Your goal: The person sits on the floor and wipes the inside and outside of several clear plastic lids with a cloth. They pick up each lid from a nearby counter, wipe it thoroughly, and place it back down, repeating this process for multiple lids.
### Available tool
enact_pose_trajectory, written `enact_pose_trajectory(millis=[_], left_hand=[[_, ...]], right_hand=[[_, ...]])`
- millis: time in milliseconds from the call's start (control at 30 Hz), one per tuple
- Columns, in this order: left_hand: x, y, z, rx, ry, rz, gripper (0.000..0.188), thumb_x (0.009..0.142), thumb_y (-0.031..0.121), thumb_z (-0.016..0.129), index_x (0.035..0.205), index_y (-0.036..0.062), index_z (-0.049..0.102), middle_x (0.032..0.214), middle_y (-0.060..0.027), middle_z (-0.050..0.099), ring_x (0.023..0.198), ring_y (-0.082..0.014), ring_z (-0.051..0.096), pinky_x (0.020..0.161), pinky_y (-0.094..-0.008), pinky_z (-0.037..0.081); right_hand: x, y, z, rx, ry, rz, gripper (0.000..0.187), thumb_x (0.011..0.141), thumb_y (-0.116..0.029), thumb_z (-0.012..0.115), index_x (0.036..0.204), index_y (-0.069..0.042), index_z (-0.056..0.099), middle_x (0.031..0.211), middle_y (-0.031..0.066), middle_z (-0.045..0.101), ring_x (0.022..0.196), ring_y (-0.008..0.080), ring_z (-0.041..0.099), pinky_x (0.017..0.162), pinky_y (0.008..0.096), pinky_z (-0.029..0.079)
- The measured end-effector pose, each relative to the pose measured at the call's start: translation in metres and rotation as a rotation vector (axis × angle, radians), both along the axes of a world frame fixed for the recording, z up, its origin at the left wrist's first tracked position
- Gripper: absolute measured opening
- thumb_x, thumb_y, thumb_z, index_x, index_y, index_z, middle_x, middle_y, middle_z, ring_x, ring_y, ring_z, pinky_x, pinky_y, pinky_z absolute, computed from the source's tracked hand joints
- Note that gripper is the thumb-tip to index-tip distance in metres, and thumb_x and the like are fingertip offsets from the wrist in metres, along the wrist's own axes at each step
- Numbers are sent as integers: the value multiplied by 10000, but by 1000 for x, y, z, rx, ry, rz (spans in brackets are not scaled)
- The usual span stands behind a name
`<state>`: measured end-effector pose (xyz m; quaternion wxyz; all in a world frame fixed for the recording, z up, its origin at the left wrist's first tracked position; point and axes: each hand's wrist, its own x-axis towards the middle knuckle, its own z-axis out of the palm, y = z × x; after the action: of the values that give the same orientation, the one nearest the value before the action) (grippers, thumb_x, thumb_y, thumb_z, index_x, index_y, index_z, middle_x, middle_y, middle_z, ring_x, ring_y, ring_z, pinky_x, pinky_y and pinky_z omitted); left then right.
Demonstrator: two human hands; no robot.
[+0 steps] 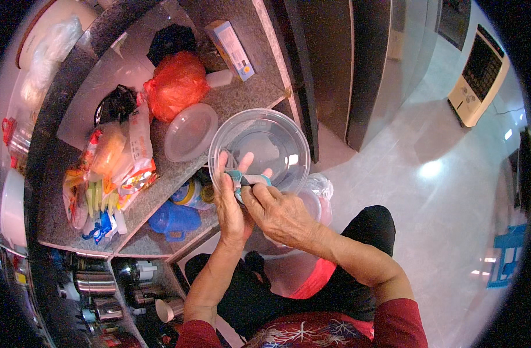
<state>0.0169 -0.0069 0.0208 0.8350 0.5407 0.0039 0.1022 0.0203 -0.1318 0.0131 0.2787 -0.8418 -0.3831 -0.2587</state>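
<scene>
A clear round plastic bowl [277, 130] is in front of me, its mouth facing up. My left hand [233, 211] is at its near side with the fingers spread and curled around a small teal-and-grey tool [242, 180]. The tool's kind is not clear. My right hand [280, 214] comes in from the right, its fingers bent and pinched on the same tool. Whether the left fingers lie inside the bowl or behind its clear wall, I cannot tell. A clear round lid [190, 132] lies on the stone counter just left of the bowl.
On the counter [242, 93] are a red plastic bag [175, 87], a black bag [171, 43], a carton [230, 49] and bags of food [109, 156]. A blue jug [175, 220] stands on a lower shelf. Below my hands is a red-lined bin [315, 281]. An air cooler [479, 75] stands far right.
</scene>
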Motion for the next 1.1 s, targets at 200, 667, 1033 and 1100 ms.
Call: enact_pose_trajectory(millis=[200, 667, 1033, 1100], left_hand=[[-6, -1, 7, -30, 66, -93, 634, 985, 483, 386, 1497, 246, 96, 1418, -197, 419, 1070, -415, 598, 740, -523, 589], [-9, 1, -11, -88, 149, -155, 686, 950, 632, 299, 1466, 181, 279, 1457, -67, 379, 1319, -221, 388, 1090, -386, 327], [-2, 20, 3, -43, 77, -25, 594, 993, 411, 425, 1477, 162, 188, 1339, -243, 475, 980, -418, 636, 791, -484, 565], [-4, 18, 6, -48, 76, -19, 596, 990, 402, 437, 1473, 149, 195, 1331, -249, 481, 981, -419, 636, 788, -489, 566]], right_hand=[[34, -15, -3, 69, -10, -387, 457, 767, -111, 588, 1193, 30, 503, 953, 115, 525, 747, 232, 641, 531, 315, 544], [27, 7, 16, 139, -4, -56, 381, 762, -143, 605, 1124, -36, 562, 1011, 109, 511, 820, 252, 611, 556, 335, 545], [3, -19, 6, -142, 220, 273, 232, 773, -101, 588, 1000, -63, 615, 981, 111, 558, 824, 304, 663, 649, 402, 567], [4, -27, 4, -175, 214, 251, 221, 772, -101, 591, 988, -64, 617, 976, 108, 561, 829, 300, 664, 648, 402, 568]])
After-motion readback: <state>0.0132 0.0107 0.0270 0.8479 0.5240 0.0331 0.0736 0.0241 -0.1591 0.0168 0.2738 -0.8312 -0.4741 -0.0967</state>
